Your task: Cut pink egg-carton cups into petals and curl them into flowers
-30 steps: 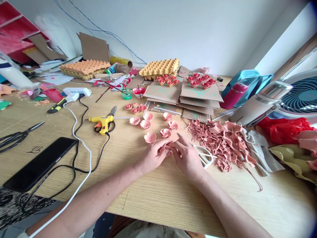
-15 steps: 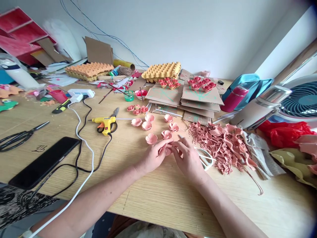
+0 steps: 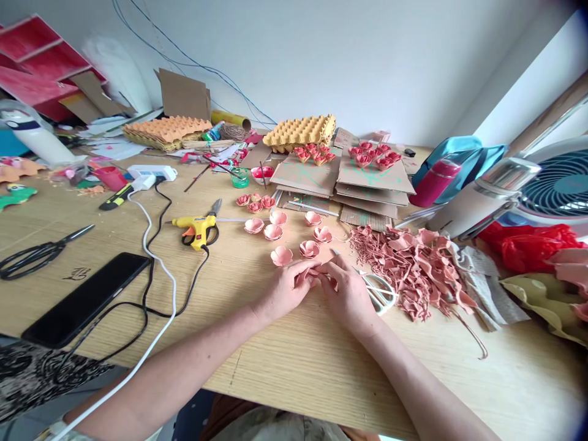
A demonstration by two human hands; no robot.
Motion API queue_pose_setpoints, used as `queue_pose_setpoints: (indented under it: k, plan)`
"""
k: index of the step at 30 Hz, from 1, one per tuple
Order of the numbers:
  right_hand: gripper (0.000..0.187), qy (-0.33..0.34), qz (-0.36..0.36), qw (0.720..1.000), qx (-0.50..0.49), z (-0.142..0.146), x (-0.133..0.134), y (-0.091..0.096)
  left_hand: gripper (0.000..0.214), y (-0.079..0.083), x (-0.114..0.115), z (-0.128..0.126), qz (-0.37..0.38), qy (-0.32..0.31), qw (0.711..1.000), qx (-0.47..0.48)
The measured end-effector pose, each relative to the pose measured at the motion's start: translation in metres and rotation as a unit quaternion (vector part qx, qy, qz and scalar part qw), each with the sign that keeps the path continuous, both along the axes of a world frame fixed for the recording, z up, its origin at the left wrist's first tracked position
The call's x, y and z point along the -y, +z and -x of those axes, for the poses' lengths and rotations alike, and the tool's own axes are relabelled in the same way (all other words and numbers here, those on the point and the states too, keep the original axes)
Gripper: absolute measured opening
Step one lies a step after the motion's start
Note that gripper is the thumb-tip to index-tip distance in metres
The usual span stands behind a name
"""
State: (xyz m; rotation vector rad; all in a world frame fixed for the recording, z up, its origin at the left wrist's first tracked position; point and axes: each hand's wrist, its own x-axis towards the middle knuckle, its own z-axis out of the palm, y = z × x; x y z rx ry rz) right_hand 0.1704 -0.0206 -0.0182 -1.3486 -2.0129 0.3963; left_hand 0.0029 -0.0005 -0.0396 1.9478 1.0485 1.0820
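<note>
My left hand point(image 3: 287, 288) and my right hand point(image 3: 348, 292) meet over the wooden table point(image 3: 294, 367), both pinched on a small pink paper flower piece point(image 3: 309, 277) between their fingertips. White-handled scissors point(image 3: 381, 293) lie just right of my right hand. Several finished pink paper flowers point(image 3: 281, 256) sit on the table just beyond my hands. To the right lies a heap of pink egg-carton scraps point(image 3: 413, 266).
A yellow glue gun point(image 3: 195, 226) with its black cord, a black phone point(image 3: 85, 300), black scissors point(image 3: 32, 256) and a white cable lie at left. Cardboard sheets point(image 3: 372, 177) carrying red flowers, egg trays point(image 3: 298, 130), a flask point(image 3: 482, 196) and a fan point(image 3: 558, 184) stand behind.
Both hands have stayed together on the pink piece, with the fingers shifting slightly. The view has drifted a little.
</note>
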Motion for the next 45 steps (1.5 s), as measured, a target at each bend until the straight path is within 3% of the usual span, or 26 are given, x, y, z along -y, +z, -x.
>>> queue_pose_setpoints:
  k: [7, 13, 22, 26, 32, 39, 45]
  plan:
    - [0.021, -0.013, -0.059, 0.996, 0.064, 0.000, 0.000, 0.004, 0.041, 0.000, -0.002, -0.002, 0.026, 0.001, 0.998, 0.056]
    - [0.020, -0.001, -0.033, 0.999, -0.021, 0.000, -0.002, 0.003, 0.043, -0.002, -0.004, 0.001, -0.016, -0.004, 0.998, 0.066]
    - [0.018, -0.001, -0.007, 1.000, -0.018, 0.000, -0.001, 0.002, 0.036, 0.008, 0.002, -0.001, 0.006, 0.013, 1.000, 0.022]
    - [0.017, -0.002, -0.005, 1.000, 0.013, 0.000, -0.001, 0.001, 0.037, 0.009, 0.003, 0.000, 0.025, 0.011, 1.000, 0.008]
    - [0.022, 0.005, -0.078, 0.989, 0.125, 0.000, 0.001, 0.000, 0.040, 0.011, 0.002, 0.000, 0.061, 0.002, 0.998, 0.026]
    - [0.023, -0.008, -0.021, 0.999, 0.028, 0.000, -0.001, 0.003, 0.043, 0.011, 0.001, -0.002, 0.035, 0.014, 0.999, 0.038]
    - [0.020, -0.010, -0.012, 1.000, 0.025, -0.001, -0.002, 0.001, 0.042, 0.005, 0.000, -0.001, 0.040, 0.015, 0.999, 0.025]
